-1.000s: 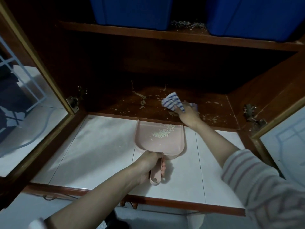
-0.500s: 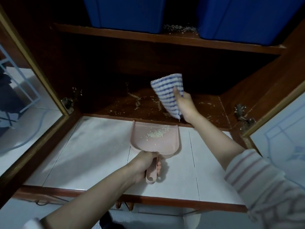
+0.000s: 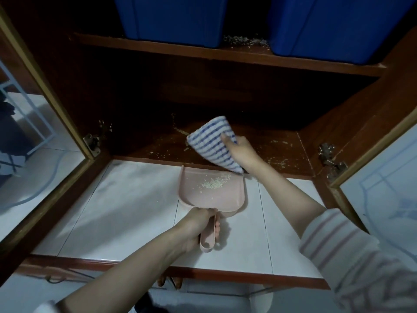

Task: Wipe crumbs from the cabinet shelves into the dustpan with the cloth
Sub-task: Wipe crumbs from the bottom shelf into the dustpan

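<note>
Left grip point(image 3: 198, 224) closed round handle of pink plastic dustpan point(image 3: 198, 196) on white tiled worktop point(image 3: 126, 199), lip at dark wooden shelf point(image 3: 291, 150). Right grip point(image 3: 242, 152) pinches blue-striped white cloth point(image 3: 209, 143), 12 o'clock of pan. Step: between strokes, likely. Next: drag pale crumbs point(image 3: 279, 163), 1 o'clock, panward.

The left hand point(image 3: 198, 225) grips the pink plastic dustpan point(image 3: 212, 197) by its handle point(image 3: 207, 241). The right hand point(image 3: 242, 152), arm outstretched, pinches the blue-and-white striped cloth point(image 3: 209, 141).

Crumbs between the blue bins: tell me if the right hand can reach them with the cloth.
Probably yes: the crumbs sit in an open gap between the bins, and nothing blocks the right hand or cloth.
</note>
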`<state>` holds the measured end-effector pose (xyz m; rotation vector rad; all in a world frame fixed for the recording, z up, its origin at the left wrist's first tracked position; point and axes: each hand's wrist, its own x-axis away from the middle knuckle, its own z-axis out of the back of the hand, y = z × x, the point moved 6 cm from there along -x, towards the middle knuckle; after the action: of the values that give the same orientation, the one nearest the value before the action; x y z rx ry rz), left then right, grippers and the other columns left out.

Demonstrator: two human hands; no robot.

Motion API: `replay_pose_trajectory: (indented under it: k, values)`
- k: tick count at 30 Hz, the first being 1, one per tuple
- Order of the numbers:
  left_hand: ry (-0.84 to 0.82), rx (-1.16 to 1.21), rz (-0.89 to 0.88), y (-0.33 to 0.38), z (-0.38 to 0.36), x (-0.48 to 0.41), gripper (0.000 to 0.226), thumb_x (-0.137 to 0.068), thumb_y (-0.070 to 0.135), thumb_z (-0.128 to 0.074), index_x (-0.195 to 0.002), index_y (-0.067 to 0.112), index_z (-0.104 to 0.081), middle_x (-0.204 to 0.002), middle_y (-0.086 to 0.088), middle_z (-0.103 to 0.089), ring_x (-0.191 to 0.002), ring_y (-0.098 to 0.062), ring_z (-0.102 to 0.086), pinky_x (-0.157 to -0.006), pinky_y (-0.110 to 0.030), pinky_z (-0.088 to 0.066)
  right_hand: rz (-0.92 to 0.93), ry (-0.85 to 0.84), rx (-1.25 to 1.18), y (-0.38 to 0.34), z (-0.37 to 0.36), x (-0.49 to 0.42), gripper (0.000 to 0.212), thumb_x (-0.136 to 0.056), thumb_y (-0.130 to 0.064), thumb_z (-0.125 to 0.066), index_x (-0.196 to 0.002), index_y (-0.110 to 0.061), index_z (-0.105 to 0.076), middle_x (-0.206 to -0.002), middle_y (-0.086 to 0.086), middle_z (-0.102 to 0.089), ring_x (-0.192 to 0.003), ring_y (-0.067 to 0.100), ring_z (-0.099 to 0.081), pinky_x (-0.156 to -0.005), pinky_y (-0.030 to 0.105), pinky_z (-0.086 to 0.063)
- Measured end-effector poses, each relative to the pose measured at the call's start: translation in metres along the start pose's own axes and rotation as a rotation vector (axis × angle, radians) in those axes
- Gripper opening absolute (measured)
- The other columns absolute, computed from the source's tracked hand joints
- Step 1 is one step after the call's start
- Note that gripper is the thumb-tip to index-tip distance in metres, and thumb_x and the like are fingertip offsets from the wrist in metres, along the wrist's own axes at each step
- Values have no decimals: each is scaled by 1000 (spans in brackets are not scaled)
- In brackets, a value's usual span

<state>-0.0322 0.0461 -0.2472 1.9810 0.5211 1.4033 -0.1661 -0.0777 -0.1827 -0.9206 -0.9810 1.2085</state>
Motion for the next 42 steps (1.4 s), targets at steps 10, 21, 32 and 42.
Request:
replay_pose_trajectory:
  k: [10, 21, 32, 42]
  values:
    - [1, 43, 18, -2, 1, -3, 27, -100, 12, -36, -79, 2, -50, -46, -3, -48, -34, -13, -44, -38, -18, -40, -22, -122, 571, 26, -30, -11, 39, -99, -34, -42, -122, -7, -58, -126, 14, -59, -119, 31, -52, -89, 33, -41]
    - [127, -10, -39, -10, 4, -1, 34, -96, 20, -47, -64, 10, -47, -41, 0, -43, -31, -11, -39, -37, -16, -26, 91, 202, 193, -12, 29, 1, 28, -100, -24, -44, -112, -6, -62, -106, 5, -63, -93, 14, -57, -77, 23, -43]
    - [222, 19, -231, -6, 16, -5, 33, -92, 29, -56, -70, 9, -45, -42, 0, -43, -34, -14, -37, -45, -24, -24, 170, 264, 310, -14, 37, 13, 28, -99, -22, -44, -116, -7, -61, -113, 8, -66, -104, 20, -60, -78, 22, -43]
    - [221, -20, -274, -2, 13, -6, 34, -94, 29, -53, -69, 7, -43, -43, 0, -44, -33, -12, -39, -42, -22, -28, 214, -1, 931, -29, 15, 26, 21, -96, -28, -47, -79, -18, -53, -83, 12, -59, -78, 29, -55, -60, 29, -32]
